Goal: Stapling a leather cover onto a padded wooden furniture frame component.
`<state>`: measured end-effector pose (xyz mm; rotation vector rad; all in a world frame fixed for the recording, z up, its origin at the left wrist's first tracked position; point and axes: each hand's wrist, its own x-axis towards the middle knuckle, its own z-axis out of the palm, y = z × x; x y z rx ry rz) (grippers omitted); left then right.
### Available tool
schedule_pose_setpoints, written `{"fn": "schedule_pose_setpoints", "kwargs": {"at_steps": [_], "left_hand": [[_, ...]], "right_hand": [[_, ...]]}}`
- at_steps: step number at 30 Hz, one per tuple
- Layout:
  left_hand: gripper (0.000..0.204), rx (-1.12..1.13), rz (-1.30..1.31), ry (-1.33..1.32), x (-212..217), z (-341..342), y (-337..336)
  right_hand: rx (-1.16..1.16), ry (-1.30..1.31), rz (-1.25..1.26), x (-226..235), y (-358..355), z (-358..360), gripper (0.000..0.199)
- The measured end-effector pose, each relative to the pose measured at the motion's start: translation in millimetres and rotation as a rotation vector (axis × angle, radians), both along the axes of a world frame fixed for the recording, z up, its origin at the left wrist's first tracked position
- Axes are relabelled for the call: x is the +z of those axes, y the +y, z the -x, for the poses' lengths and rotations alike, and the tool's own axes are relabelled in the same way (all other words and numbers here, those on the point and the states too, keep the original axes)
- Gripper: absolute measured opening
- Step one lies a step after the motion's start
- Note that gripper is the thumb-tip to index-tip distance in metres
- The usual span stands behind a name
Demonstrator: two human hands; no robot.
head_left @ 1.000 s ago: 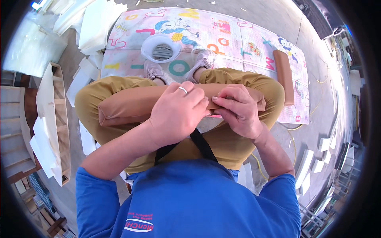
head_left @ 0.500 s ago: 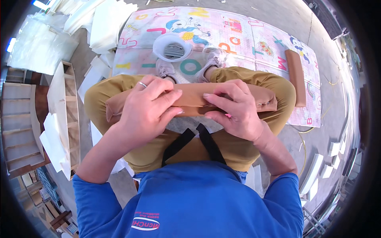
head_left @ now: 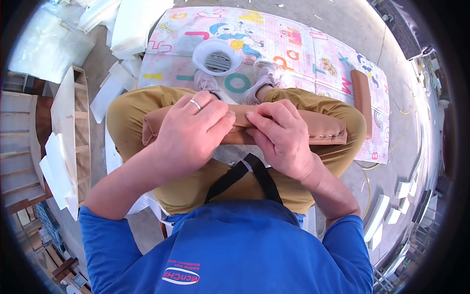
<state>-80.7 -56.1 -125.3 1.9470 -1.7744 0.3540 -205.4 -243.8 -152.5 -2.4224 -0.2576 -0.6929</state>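
Observation:
A long tan leather-like padded piece (head_left: 318,120) lies across my knees, its cover folded over along the near edge. Small metal pins or staples (head_left: 329,135) run along that edge on the right side. My left hand (head_left: 188,132) is closed, pinching the cover's edge near the middle of the piece. Close beside it, my right hand (head_left: 281,137) pinches the same edge between thumb and fingers. The fold between the two hands is partly hidden by the fingertips.
Beyond my feet, a white bowl (head_left: 236,60) with grey metal strips stands on a printed play mat (head_left: 264,29). A second tan padded piece (head_left: 362,103) lies on the mat's right. Wooden frames (head_left: 82,127) and white sheets are at left; white blocks (head_left: 377,218) lie at right.
My hands have come closer together, the left moving right along the edge and its fingers closing further. The padded piece has shifted slightly right.

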Motion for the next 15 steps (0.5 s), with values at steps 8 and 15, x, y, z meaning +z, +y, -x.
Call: {"fn": "schedule_pose_setpoints", "kwargs": {"at_steps": [8, 15], "left_hand": [[0.019, -0.019, 0.080, 0.259, -9, -8, -4], [0.026, -0.034, 0.093, 0.116, -13, -5, -3]], "right_hand": [[-0.010, 0.085, -0.199, 1, -2, -9, 0.026], [0.042, -0.045, -0.062, -7, -6, -6, 0.028]]}}
